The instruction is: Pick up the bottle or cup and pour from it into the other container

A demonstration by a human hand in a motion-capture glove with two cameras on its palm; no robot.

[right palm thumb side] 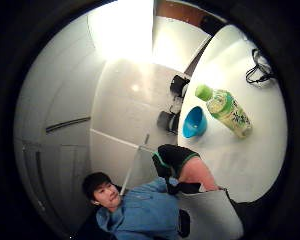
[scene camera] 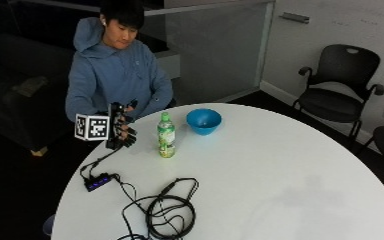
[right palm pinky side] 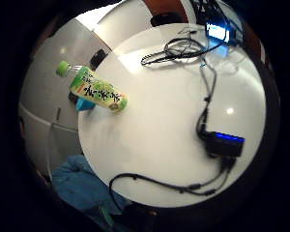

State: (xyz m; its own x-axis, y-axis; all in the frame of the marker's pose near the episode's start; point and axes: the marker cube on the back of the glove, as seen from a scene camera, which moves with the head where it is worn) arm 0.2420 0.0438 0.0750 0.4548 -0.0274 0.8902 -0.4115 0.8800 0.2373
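White round table [scene camera: 278,165] fills the scene, with your seat at its far edge. Nearest the camera, a coil of black cable [scene camera: 169,212] lies by the near edge, and a small black hub [scene camera: 97,182] with blue lights sits near the left edge. Farther in, the green-capped bottle [scene camera: 166,135] stands upright near the far edge, just beside the blue bowl [scene camera: 204,121], the two apart. Your gloved right hand [scene camera: 120,127] hovers raised left of the bottle, touching nothing, its fingers loosely curled and holding nothing. Beyond, black chairs [scene camera: 342,95] stand against the wall.
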